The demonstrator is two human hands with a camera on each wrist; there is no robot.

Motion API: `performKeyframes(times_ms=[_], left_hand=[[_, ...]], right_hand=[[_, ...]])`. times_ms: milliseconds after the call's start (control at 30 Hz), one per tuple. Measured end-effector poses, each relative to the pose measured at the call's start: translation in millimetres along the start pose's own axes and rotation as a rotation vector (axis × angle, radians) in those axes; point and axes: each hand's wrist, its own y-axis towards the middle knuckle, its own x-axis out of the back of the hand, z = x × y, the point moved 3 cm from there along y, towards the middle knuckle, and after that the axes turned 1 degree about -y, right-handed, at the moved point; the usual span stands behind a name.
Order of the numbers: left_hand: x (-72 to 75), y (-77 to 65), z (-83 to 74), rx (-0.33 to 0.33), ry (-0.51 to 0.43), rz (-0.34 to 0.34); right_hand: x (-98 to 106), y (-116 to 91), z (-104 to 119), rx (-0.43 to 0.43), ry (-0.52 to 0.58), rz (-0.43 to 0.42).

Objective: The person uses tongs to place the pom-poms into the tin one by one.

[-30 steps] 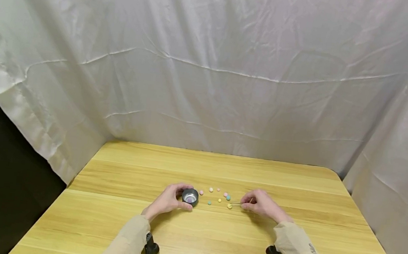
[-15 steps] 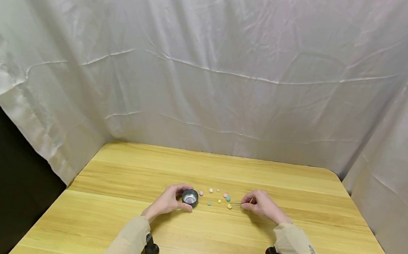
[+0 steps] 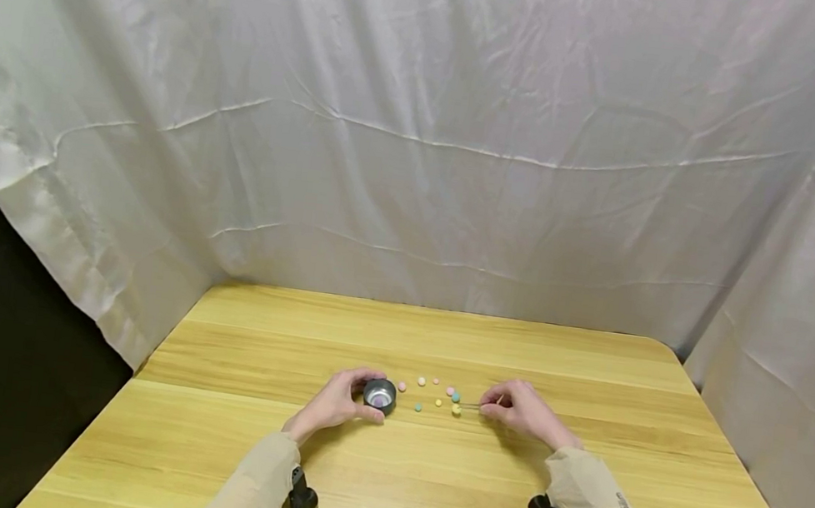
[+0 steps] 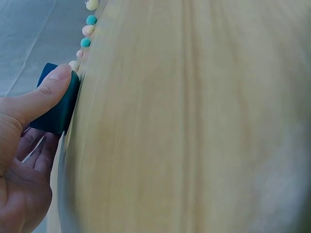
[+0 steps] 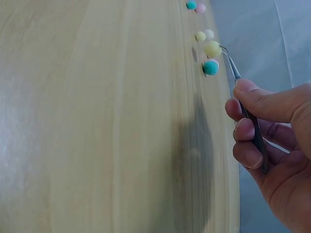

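Observation:
My left hand (image 3: 338,401) grips a small round bowl (image 4: 60,109), dark outside and silvery inside, thumb on one side and fingers round the other. At the bowl's bottom lies something small and purple (image 3: 380,400). In my right hand (image 3: 522,407) a pair of thin metal tweezers (image 5: 256,133) is pinched between thumb and fingers. Their bent tips are at a yellow pom-pom (image 5: 213,49), which appears raised, its shadow lying apart from it on the wood. Close by sits a teal pom-pom (image 5: 210,67), partly covering a pink one.
Between the hands, several small pom-poms are scattered on the wooden table (image 3: 426,491): pink (image 3: 402,387), white (image 3: 421,381), a smaller yellow one (image 3: 438,403) and green (image 3: 418,407) among them. A pale curtain (image 3: 418,163) hangs behind the table's far edge.
The right hand and tweezers have shifted slightly left and away from the body, and the larger yellow pom-pom has moved along with the tips. The left hand and bowl stay put.

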Motion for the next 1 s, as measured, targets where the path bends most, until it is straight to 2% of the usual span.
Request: performKeyframes(times_ms=[333, 633, 900, 1000], left_hand=[[-0.2, 0.1, 2.0, -0.001, 0.014, 0.002], [-0.5, -0.6, 1.7, 0.003, 0.0, -0.012], [-1.0, 0.5, 1.1, 0.019, 0.013, -0.004], [-0.8, 0.7, 1.1, 0.019, 0.027, -0.003]], right_hand=[[-2.3, 2.7, 8.6, 0.013, 0.015, -0.043], [-5.9, 7.7, 15.6, 0.009, 0.053, -0.038], [-10.5, 12.8, 24.2, 0.036, 0.051, -0.07], [-12.1, 14.4, 29.1, 0.039, 0.084, -0.068]])
